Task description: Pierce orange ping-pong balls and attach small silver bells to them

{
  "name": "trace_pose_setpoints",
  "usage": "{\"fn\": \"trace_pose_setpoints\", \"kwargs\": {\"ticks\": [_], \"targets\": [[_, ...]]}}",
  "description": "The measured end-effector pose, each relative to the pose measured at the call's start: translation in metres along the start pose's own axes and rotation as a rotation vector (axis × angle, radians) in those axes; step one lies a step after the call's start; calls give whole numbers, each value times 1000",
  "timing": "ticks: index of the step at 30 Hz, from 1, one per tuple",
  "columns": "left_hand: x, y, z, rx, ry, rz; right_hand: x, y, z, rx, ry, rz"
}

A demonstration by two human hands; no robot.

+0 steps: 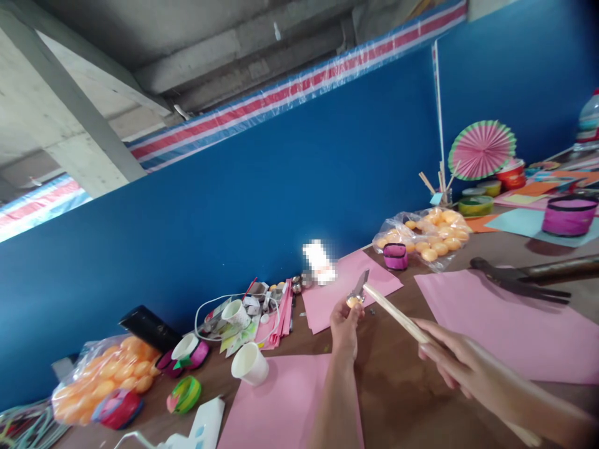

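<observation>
My left hand (345, 324) is closed, its fingertips pinching a small orange ball (354, 302) with a shiny silver part around it. Closed around a pale wooden handle, my right hand (452, 357) grips a hammer (397, 318). A narrow grey metal head (362, 284) shows at the handle's far end, right by the ball; I cannot tell whether they touch. Behind them lies a pink sheet (322, 312). The exact make of the silver part is too small to see.
A claw hammer (519, 277) rests over a pink sheet (510, 337) at right. Bags of orange balls stand at left (107, 374) and back right (440, 234). A white paper cup (250, 363) and a power strip (206, 427) are left. A blue partition (234, 206) rises behind.
</observation>
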State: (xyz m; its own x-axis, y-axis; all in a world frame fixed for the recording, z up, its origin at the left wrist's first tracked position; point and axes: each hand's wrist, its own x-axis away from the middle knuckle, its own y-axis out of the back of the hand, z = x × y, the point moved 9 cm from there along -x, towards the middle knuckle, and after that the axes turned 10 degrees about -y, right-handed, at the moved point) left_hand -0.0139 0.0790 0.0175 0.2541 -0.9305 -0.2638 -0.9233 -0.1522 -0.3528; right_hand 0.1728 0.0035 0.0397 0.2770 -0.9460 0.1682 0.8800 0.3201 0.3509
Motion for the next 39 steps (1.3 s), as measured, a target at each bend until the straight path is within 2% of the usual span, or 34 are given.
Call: {"fn": "trace_pose_setpoints", "kwargs": {"ticks": [8, 12, 16, 25, 32, 35, 39], "targets": [[1, 1, 2, 50, 30, -29, 4, -1, 2, 17, -6, -37], [1, -1, 1, 49, 33, -17, 7, 3, 5, 31, 16, -100], [1, 2, 2, 50, 43, -55, 8, 0, 7, 70, 42, -70], [1, 4, 3, 25, 61, -54, 8, -2, 13, 75, 42, -46], [2, 2, 3, 36, 78, -48, 4, 2, 3, -44, -38, -25], [2, 2, 3, 36, 89, -46, 4, 2, 3, -69, -30, -27], [2, -1, 1, 44, 76, -26, 4, -6, 7, -66, -12, 38]]}}
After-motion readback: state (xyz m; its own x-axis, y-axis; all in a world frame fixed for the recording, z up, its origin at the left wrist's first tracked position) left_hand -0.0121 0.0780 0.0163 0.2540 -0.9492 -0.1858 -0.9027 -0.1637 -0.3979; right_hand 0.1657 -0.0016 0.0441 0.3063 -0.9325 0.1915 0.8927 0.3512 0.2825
